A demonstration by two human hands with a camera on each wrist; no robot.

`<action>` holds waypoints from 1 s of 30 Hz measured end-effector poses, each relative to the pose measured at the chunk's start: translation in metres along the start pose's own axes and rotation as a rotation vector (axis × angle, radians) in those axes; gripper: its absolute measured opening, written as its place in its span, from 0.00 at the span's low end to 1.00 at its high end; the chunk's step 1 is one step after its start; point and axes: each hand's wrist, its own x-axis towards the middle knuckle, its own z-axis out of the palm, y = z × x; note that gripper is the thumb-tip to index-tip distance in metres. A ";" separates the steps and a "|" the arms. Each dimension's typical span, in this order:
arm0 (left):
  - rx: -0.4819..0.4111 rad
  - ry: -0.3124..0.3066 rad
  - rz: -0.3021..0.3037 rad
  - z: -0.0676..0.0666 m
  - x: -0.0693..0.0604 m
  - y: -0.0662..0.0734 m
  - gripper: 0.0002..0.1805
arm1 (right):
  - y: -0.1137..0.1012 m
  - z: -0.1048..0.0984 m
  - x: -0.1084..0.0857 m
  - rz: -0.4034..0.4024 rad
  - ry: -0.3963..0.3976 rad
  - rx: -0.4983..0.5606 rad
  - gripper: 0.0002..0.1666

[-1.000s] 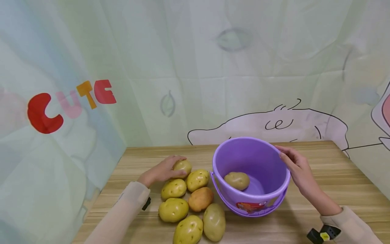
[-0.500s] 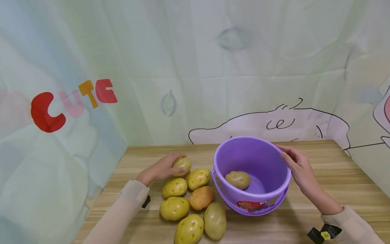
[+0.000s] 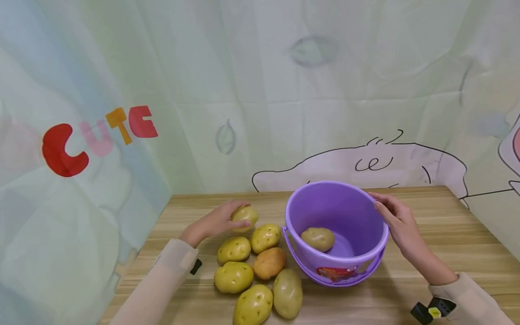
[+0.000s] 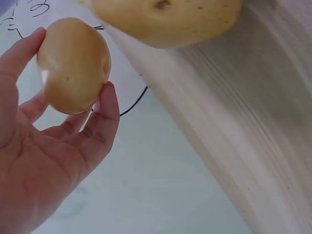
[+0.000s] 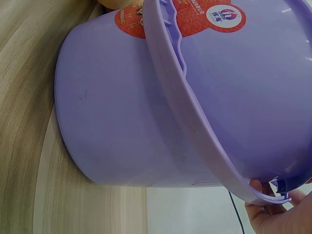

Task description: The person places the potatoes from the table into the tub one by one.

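My left hand (image 3: 215, 221) grips a yellow potato (image 3: 245, 218) between thumb and fingers, at the far end of the group. In the left wrist view this potato (image 4: 74, 65) sits at the fingertips, off the tabletop. My right hand (image 3: 400, 220) holds the right side of the rim of a purple bucket (image 3: 345, 264), its thumb by the edge. One potato (image 3: 318, 239) lies on the bucket's floor. In the right wrist view, fingers (image 5: 261, 201) touch the rim near the handle joint, while the rest of the hand is cut off.
Left of the bucket lie several potatoes (image 3: 234, 277) close together, one orange-brown (image 3: 270, 263) and one duller (image 3: 287, 293). The bucket's handle (image 3: 374, 266) hangs down in front. Behind the wooden table (image 3: 438, 216) hangs a printed curtain (image 3: 260, 90).
My left hand has taken a firmer hold of the far potato and shifted it slightly up and right. The right hand and bucket stay put. The head view has drifted slightly.
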 end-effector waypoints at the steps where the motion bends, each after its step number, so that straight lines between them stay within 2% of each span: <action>1: 0.004 0.002 0.006 0.000 0.000 0.001 0.37 | 0.000 0.000 0.000 0.001 -0.002 -0.002 0.22; 12: 0.017 0.013 0.068 -0.007 -0.004 0.022 0.36 | 0.001 0.001 0.000 -0.005 0.004 -0.006 0.22; 20: -0.019 -0.001 0.074 -0.012 -0.006 0.037 0.36 | 0.001 0.001 0.001 -0.007 0.003 -0.008 0.21; 30: -0.013 0.015 0.105 -0.016 -0.006 0.050 0.36 | 0.001 0.001 0.001 -0.007 0.005 0.006 0.21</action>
